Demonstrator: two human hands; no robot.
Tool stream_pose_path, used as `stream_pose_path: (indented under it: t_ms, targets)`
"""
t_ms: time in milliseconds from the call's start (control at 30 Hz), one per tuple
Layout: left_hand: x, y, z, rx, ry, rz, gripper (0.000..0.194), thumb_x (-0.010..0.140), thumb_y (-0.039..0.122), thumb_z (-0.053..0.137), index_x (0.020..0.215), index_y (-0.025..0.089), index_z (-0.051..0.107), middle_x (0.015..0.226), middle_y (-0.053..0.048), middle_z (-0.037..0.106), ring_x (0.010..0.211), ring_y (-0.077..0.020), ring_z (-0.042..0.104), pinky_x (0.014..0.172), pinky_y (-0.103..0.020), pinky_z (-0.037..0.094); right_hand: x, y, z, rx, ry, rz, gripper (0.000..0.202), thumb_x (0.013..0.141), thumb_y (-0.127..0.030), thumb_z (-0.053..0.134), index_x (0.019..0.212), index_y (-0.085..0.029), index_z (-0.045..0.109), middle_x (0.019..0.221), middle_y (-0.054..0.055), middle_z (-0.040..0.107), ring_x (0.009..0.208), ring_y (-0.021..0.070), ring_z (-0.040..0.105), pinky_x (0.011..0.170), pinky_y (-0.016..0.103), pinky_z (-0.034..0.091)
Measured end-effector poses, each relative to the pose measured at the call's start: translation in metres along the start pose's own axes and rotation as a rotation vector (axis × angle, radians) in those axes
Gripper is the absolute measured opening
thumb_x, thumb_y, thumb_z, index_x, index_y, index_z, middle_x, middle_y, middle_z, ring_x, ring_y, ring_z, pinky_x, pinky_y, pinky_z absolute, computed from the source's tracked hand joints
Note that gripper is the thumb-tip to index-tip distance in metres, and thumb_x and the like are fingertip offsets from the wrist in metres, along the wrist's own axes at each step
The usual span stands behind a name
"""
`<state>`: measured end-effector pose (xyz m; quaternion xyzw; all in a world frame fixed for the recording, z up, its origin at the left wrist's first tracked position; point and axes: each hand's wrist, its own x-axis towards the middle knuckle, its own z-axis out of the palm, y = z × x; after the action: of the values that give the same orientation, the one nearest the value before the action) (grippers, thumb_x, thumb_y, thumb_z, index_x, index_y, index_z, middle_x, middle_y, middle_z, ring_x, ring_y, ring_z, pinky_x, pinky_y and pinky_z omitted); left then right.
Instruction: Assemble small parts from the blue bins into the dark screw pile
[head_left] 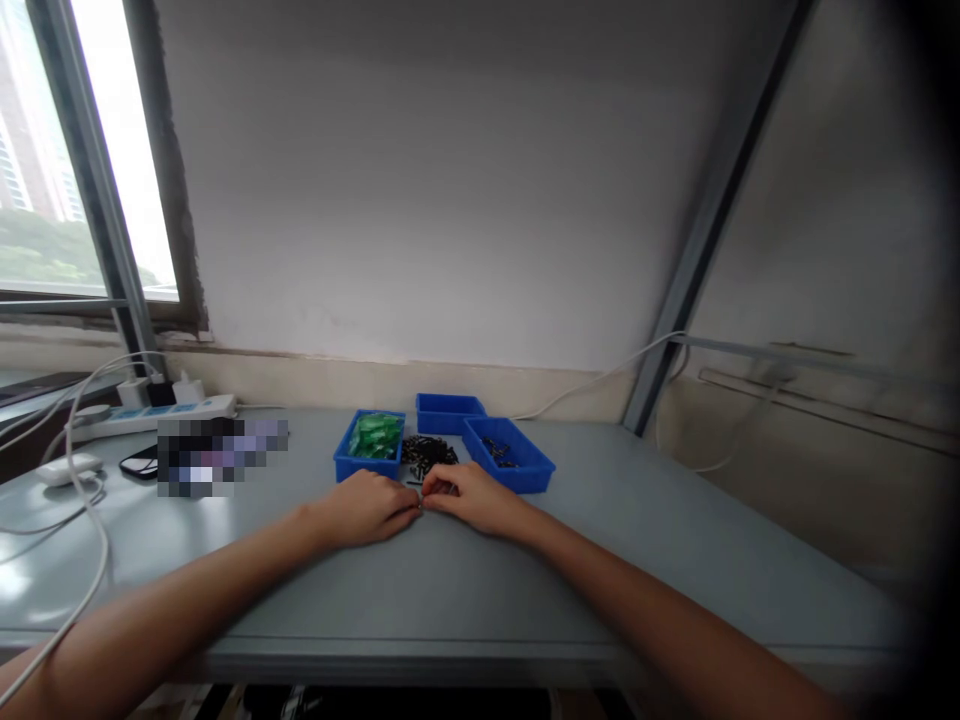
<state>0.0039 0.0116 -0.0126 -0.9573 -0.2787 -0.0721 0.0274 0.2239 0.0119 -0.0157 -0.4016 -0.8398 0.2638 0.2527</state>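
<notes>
What lies between the two hands is the hardest part to make out: the fingertips of the left hand [371, 508] and the right hand [471, 498] come together low over the bench [480, 590], and anything there is too small to name (a faint pale speck shows, no more). The left fingers lie close alongside one another, pointing right; the right thumb and forefinger curve toward each other at the tips. Whether either set is clamped on something, I cannot tell.

The pile of small black parts [429, 453] sits on the bench just beyond the fingertips, its near side partly covered by the right hand. The parts overlap too much to count.

Three blue trays stand around the pile. The left tray [369, 468] holds green packets [375, 436], heaped so that their number is unclear; the right tray [529, 478] holds several small dark and shiny pieces [498, 452], also uncountable; the back tray [451, 415] shows its inside only in part.

At far left, pixelation covers most of a patch beside one dark-edged device [139, 462]. Behind it is one power strip [161, 417] with three plugs in it, two white and one black. Both forearms are cut off by the frame.
</notes>
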Motion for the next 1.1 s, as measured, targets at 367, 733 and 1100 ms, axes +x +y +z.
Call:
stream_pose_path:
  t_ms: [367, 733, 1100]
  targets:
    - [0.0005, -0.0002, -0.0003, 0.011, -0.015, -0.024, 0.022, 0.101, 0.024, 0.047, 0.09, 0.019, 0.064, 0.086, -0.006, 0.073, 0.076, -0.0217, 0.069, 0.067, -0.028, 0.05, -0.0011, -0.0017, 0.0045, -0.1, -0.035, -0.032, 0.002, 0.092, -0.019, 0.066, 0.091, -0.019, 0.068, 0.084, 0.002, 0.071, 0.079, 0.0178, 0.065, 0.069, 0.028, 0.046]
    - [-0.0004, -0.0016, -0.0008, -0.004, 0.055, 0.013, 0.02, 0.098, 0.022, 0.047, 0.087, 0.02, 0.063, 0.082, -0.004, 0.072, 0.073, -0.0207, 0.069, 0.063, -0.028, 0.048, 0.001, 0.0022, 0.0061, -0.333, -0.09, -0.18, 0.015, 0.096, -0.018, 0.058, 0.083, -0.018, 0.064, 0.086, 0.004, 0.065, 0.08, 0.0182, 0.058, 0.074, 0.03, 0.045]
    - [-0.0006, -0.0013, -0.0022, 0.028, 0.036, -0.016, 0.019, 0.099, 0.022, 0.048, 0.089, 0.019, 0.063, 0.083, -0.005, 0.072, 0.075, -0.0218, 0.07, 0.065, -0.029, 0.049, -0.0009, -0.0025, 0.0032, -0.353, -0.097, -0.183, 0.022, 0.101, -0.024, 0.051, 0.088, -0.017, 0.067, 0.091, 0.006, 0.068, 0.085, 0.0204, 0.061, 0.078, 0.032, 0.046]
